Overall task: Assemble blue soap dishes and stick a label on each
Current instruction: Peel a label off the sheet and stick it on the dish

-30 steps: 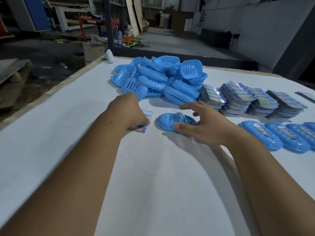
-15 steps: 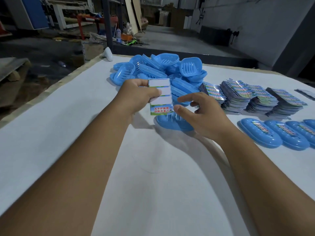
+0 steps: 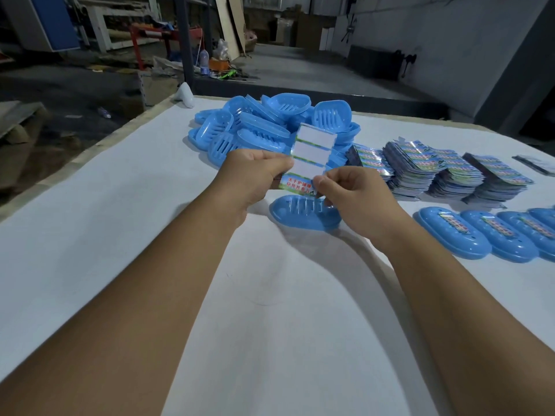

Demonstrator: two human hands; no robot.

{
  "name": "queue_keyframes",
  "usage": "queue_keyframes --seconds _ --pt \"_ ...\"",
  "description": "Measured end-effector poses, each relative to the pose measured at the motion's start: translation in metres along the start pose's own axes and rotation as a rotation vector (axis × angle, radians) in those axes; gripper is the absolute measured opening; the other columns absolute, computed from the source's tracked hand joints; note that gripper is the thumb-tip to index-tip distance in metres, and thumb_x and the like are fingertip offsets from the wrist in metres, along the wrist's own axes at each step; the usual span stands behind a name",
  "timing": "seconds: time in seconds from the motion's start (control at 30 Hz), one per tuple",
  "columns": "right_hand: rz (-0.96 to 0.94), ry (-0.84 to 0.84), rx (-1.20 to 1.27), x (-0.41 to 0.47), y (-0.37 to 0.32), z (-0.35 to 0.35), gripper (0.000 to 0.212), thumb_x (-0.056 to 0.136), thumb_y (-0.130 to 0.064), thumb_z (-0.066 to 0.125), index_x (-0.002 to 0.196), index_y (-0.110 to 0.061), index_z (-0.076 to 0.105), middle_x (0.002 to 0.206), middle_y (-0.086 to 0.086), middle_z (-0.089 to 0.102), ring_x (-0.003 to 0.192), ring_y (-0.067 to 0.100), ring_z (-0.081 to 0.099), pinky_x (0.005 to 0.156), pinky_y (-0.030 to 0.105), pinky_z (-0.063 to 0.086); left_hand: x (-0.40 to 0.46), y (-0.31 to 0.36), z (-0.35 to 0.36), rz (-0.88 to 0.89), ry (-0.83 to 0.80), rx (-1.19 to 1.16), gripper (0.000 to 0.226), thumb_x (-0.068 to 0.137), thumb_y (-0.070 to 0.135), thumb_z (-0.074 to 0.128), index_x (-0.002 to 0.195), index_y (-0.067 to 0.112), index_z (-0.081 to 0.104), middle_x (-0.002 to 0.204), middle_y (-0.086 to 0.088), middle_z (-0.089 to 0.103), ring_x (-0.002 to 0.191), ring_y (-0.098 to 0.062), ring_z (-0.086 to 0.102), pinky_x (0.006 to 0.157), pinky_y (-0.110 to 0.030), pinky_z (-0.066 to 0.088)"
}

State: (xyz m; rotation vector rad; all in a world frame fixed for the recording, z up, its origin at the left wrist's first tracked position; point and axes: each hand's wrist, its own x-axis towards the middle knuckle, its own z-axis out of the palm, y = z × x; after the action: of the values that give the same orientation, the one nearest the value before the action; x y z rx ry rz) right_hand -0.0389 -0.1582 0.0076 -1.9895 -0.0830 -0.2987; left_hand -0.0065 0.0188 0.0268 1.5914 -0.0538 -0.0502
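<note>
My left hand [image 3: 252,175] holds a label sheet [image 3: 310,148] upright by its left edge; most of its strips are peeled white, and one printed label remains at the bottom. My right hand [image 3: 348,190] pinches the right end of that bottom label. Just below both hands lies an assembled blue soap dish [image 3: 303,213] on the white table [image 3: 120,211], slotted side up, with no label on it. A heap of loose blue soap dish parts [image 3: 255,127] sits behind.
Stacks of label sheets [image 3: 432,169] stand to the right of the heap. A row of labelled soap dishes [image 3: 456,235] lies at the right edge. A white object [image 3: 184,94] sits at the table's far left corner; the wooden table edge runs along the left.
My left hand lifted the label sheet off the table and raised it above the dish. My right hand left the dish and now pinches the sheet's bottom label.
</note>
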Motion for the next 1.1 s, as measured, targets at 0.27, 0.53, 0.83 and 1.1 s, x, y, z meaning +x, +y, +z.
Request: queue_keyframes --seconds 0.27,0.53,0.83,1.1 --pt "0.0 0.123 0.064 0.007 0.004 -0.004 0.023 0.098 -0.011 0.065 0.078 -0.023 0.069 0.061 -0.009 0.063 0.059 0.008 0.05 0.058 0.021 0.044 -0.003 -0.001 0.002 0.042 -0.041 0.11 0.014 0.088 0.004 0.074 0.094 0.016 0.076 0.089 0.001 0.077 0.066 -0.003 0.069 0.059 -0.012 0.053" --pt "0.005 0.172 0.026 0.01 0.009 -0.004 0.01 0.091 -0.021 0.075 0.091 -0.026 0.066 0.07 -0.012 0.071 0.066 0.006 0.064 0.069 0.027 0.054 -0.003 -0.001 0.001 0.057 0.001 0.172 0.029 0.085 0.013 0.081 0.091 0.024 0.055 0.087 -0.002 0.075 0.07 -0.007 0.071 0.055 -0.021 0.053" --pt "-0.117 0.111 -0.127 0.004 0.005 0.001 0.021 0.085 -0.034 0.08 0.071 -0.02 0.074 0.05 -0.016 0.054 0.047 0.001 0.041 0.049 0.018 0.034 -0.006 -0.004 0.006 0.214 -0.016 0.195 0.031 0.085 0.011 0.08 0.087 0.02 0.05 0.084 -0.005 0.078 0.068 -0.006 0.068 0.064 -0.013 0.052" --pt "-0.108 0.063 -0.041 -0.001 -0.002 -0.001 0.024 0.086 -0.037 0.079 0.07 -0.019 0.078 0.051 -0.005 0.046 0.047 0.009 0.032 0.044 0.018 0.027 -0.004 -0.006 0.008 0.313 -0.013 0.315 0.031 0.084 0.014 0.08 0.082 0.024 0.05 0.08 0.001 0.078 0.077 -0.016 0.073 0.073 -0.021 0.054"
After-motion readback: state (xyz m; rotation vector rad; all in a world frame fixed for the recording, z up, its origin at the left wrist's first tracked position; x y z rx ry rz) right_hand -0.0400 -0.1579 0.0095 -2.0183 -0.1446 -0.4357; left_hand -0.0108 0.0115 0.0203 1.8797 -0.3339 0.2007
